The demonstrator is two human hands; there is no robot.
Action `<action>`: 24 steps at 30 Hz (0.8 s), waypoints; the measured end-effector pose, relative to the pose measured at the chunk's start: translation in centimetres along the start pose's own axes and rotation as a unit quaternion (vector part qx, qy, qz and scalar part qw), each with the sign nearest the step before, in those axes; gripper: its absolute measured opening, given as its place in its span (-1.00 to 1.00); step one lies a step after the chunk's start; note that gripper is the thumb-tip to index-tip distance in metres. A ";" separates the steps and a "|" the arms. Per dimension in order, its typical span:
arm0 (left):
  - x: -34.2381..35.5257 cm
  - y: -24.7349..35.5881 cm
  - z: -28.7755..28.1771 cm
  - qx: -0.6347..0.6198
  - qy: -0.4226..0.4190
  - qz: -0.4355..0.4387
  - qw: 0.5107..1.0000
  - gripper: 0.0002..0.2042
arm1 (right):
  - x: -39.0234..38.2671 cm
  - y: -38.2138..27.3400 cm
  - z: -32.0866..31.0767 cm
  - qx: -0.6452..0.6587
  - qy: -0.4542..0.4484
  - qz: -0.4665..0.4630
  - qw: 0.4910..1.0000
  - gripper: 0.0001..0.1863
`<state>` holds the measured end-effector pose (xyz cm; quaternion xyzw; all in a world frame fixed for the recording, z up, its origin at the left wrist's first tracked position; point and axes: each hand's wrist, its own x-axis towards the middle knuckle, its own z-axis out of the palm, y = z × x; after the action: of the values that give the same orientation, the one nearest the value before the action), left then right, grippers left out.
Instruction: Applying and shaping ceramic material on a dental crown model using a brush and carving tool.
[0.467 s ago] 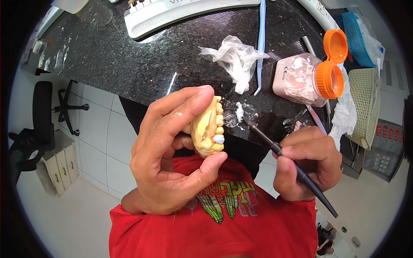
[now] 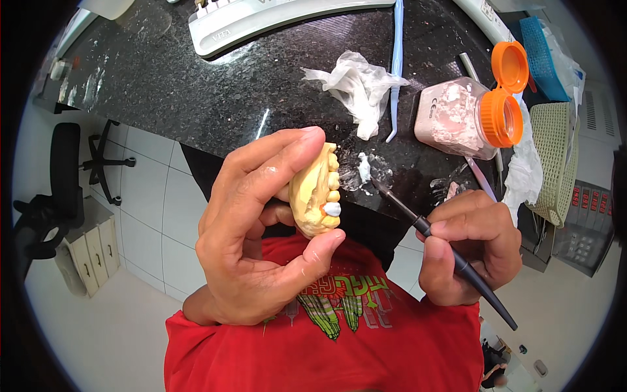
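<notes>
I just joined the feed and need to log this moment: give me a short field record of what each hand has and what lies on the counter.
left hand: holds a yellow tooth model between thumb and fingers, one white tooth on it
right hand: grips a dark brush like a pen, tip pointing at a white blob on the counter
brush and model: apart, not touching
counter: dark speckled stone
on counter: crumpled tissue, powder jar on its side with its orange lid flipped open, blue tool
</notes>
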<state>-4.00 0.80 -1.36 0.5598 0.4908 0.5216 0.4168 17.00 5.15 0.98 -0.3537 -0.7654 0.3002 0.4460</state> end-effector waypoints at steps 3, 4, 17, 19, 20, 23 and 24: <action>0.0 0.0 0.0 -0.003 -0.003 -0.002 1.000 -0.35 | -0.2 0.3 -0.2 -0.016 -0.027 -0.017 0.999 -0.84; 0.1 0.0 0.0 -0.007 -0.006 -0.005 1.000 -0.35 | -0.2 0.4 -0.2 -0.015 -0.017 -0.022 0.999 -0.84; 0.1 0.2 -0.1 -0.023 -0.007 -0.005 1.000 -0.35 | 0.0 0.0 -0.6 0.115 0.009 -0.010 0.993 -0.71; 0.1 0.2 -0.2 -0.035 -0.015 -0.002 0.999 -0.34 | 0.4 -0.2 -0.8 0.125 -0.042 -0.059 0.990 -0.66; 0.1 0.3 -0.1 -0.036 -0.013 -0.006 0.999 -0.34 | 1.0 -0.2 -1.1 0.122 -0.088 -0.075 0.986 -0.61; 0.1 0.1 -0.3 -0.019 -0.016 0.005 1.000 -0.35 | 1.0 -0.2 -0.8 0.119 -0.093 -0.089 0.984 -0.66; 0.1 0.1 -0.3 -0.020 -0.016 0.005 1.000 -0.35 | 0.7 -0.4 0.0 0.116 -0.044 -0.075 0.989 -0.69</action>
<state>-4.25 0.89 -1.17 0.5625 0.4708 0.5242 0.4327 16.68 5.51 1.66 -0.2274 -0.7688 0.3678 0.4712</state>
